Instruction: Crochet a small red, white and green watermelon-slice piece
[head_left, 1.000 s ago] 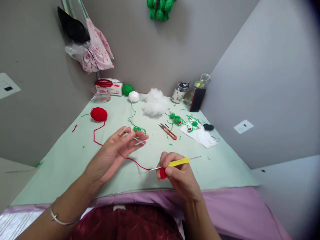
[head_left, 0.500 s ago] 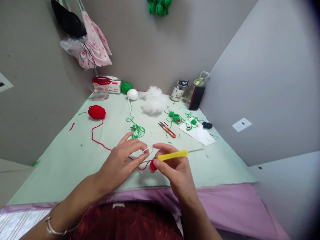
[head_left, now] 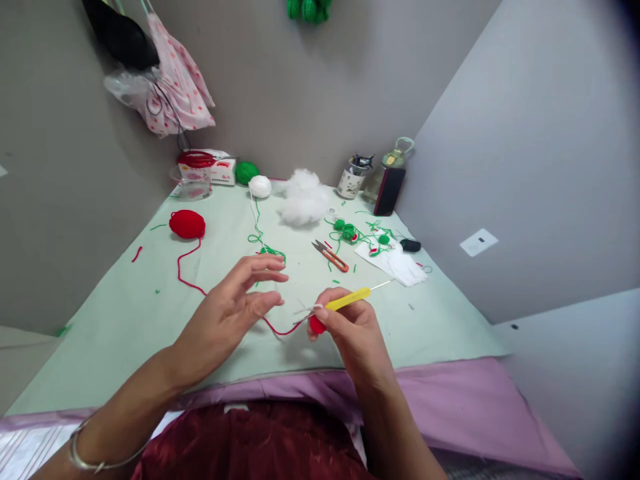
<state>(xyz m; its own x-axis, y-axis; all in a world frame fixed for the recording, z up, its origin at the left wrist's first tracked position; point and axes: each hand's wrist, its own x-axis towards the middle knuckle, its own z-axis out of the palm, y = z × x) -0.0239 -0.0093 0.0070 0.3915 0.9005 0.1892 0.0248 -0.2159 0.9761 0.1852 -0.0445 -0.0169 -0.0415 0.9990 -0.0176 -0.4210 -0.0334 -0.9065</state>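
My right hand point(head_left: 350, 330) is closed round a yellow-handled crochet hook point(head_left: 347, 300) and pinches a small red crocheted piece point(head_left: 316, 325) under it. A red yarn strand point(head_left: 225, 303) runs from that piece, past my left hand, to a red yarn ball point(head_left: 187, 223) at the back left. My left hand point(head_left: 235, 310) hovers just left of the piece with fingers spread; thin white strands lie between the two hands, and I cannot make out whether the left fingers hold any.
On the pale green table point(head_left: 125, 320): orange snips point(head_left: 330, 255), white stuffing point(head_left: 304, 197), white yarn ball point(head_left: 260, 186), green yarn ball point(head_left: 246, 172), loose green yarn point(head_left: 267, 250), small green crocheted pieces point(head_left: 350, 232), white paper point(head_left: 400, 263), jar point(head_left: 353, 179), bottle point(head_left: 387, 177). A pink bag point(head_left: 170, 93) hangs on the wall.
My left hand came down to meet the right hand and the red piece, then drew slightly back with fingers spread. The right hand kept the hook and shifted a little up and left.
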